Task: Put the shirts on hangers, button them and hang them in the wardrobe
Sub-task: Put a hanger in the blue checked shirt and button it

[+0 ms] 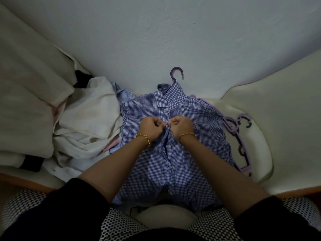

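Pale bedsheet (260, 105), wall behind. Item: checked shirt (182, 162) on purple hanger (177, 73), flat, collar far, hem toward me. I log left hand (152, 126) and right hand (182, 126) side by side, both pinching its button strip below the collar; I judge the next buttons lie nearer me.

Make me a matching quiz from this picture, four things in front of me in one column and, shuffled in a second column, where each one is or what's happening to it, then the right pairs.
Column one:
1. checked shirt
2. dark purple hanger
3. lilac hangers
4. pale clothes

Column two:
A. heaped to the left of the shirt
B. hook sticking out of the collar
C. lying front up, pinched at the button strip by the left hand and right hand
D. stacked to the right of the shirt

Pairs: 1-C, 2-B, 3-D, 4-A
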